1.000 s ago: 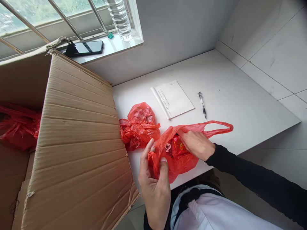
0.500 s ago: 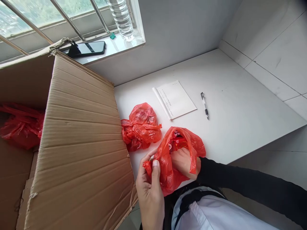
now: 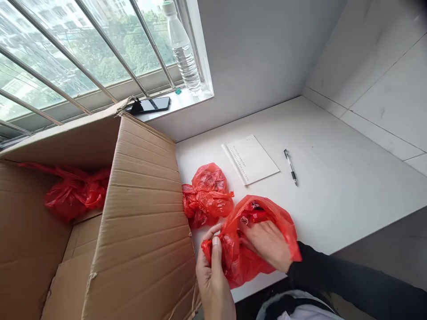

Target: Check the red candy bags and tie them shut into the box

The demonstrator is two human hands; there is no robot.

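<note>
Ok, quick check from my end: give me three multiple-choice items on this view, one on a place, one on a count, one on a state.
1. Where does the pen lie?
A. on the windowsill
B. on the white table, right of the paper sheet
C. in the cardboard box

2. How many red plastic bags show?
A. one
B. three
C. five

3. The bag in hand is
A. knotted shut
B. open, with packets showing inside
C. lying flat and empty

Answers: 1 B, the pen rests on the table beside the sheet. 2 B, one in the box, one tied on the table, one held. 3 B, left hand pinches its handle, right hand grips its side.
</note>
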